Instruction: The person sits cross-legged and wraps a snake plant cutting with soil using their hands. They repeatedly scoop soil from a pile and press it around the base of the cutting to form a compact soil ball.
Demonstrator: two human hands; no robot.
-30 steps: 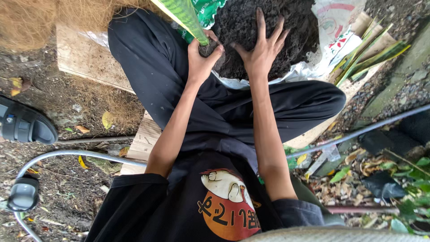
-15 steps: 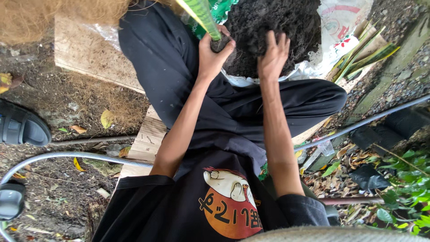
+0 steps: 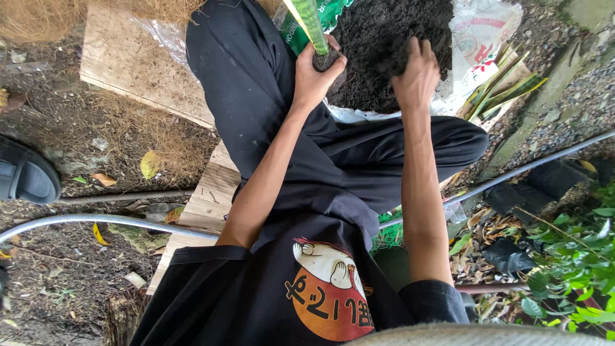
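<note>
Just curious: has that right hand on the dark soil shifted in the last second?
Yes. The right hand has closed its spread fingers and sunk lower against the soil pile.

We are outdoors in a garden or backyard potting spot. We sit on a pale wooden board (image 3: 138, 61) laid over bare dirt ground (image 3: 57, 269) strewn with dry leaves and straw. An open white plastic sack (image 3: 477, 38) of dark potting soil (image 3: 384, 45) lies before us, with cut green and yellow stalks (image 3: 506, 86) beside it. A grey hose (image 3: 96, 221) crosses the ground, and leafy green plants (image 3: 570, 269) grow at the edge.
</note>
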